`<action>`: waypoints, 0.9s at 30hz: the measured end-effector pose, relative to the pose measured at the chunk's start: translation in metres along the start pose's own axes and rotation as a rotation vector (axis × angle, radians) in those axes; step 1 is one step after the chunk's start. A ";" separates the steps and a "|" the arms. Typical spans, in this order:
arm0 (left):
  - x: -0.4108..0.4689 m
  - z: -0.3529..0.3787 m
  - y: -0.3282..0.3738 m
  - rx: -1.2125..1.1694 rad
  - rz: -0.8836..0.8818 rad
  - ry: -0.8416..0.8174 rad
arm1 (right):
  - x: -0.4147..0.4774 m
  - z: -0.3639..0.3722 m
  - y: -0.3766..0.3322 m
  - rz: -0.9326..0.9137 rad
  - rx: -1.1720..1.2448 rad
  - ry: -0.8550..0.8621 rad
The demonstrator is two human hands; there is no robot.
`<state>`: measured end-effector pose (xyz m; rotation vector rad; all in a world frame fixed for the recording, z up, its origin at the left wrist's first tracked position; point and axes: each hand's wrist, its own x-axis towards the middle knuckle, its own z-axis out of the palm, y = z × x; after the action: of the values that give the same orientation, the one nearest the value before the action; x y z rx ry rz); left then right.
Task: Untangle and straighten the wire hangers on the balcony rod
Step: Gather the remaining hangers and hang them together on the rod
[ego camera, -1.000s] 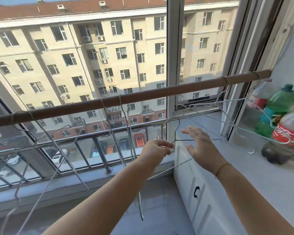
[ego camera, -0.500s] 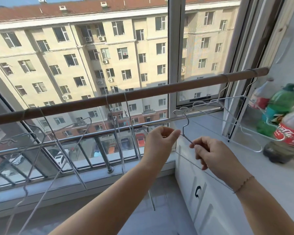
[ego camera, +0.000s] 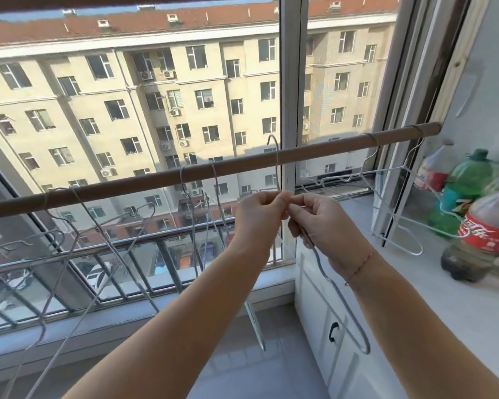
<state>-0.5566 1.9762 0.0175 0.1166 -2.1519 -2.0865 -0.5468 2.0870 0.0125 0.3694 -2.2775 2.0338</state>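
In the middle of the frame the left hand (ego camera: 258,218) and right hand (ego camera: 321,226) meet fingertip to fingertip, each grip pinching the neck of a wire hanger (ego camera: 277,180). Its hook rises above the brown rod (ego camera: 156,180), which slants toward the upper right. Its body trails toward the lower right. More hangers (ego camera: 112,246) dangle along the rod, and bottles (ego camera: 486,226) stand on the tabletop (ego camera: 429,298) at right.

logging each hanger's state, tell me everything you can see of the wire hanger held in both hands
The held wire hanger is thin, pale grey metal. Its hook rises past the brown rod, tip above it; whether it is hung there is unclear. The left hand and right hand pinch it below the neck. One shoulder slants down right to a rounded corner.
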 end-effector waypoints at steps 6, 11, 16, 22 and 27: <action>0.010 -0.013 -0.010 0.021 -0.091 0.043 | 0.010 0.020 0.008 0.063 -0.026 -0.035; 0.014 -0.016 -0.020 0.036 -0.136 0.019 | 0.009 0.024 0.021 0.108 -0.051 -0.025; 0.013 -0.016 -0.023 0.035 -0.158 0.021 | 0.003 0.007 0.029 0.020 -0.336 0.065; 0.007 -0.021 -0.022 -0.048 -0.180 -0.048 | -0.003 -0.038 0.023 -0.192 -0.449 0.413; 0.006 -0.021 -0.023 -0.024 -0.145 -0.029 | 0.008 -0.086 0.031 -0.271 -0.613 0.636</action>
<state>-0.5603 1.9535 -0.0046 0.2487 -2.1950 -2.2036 -0.5708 2.1742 -0.0057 -0.0212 -2.1267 1.0356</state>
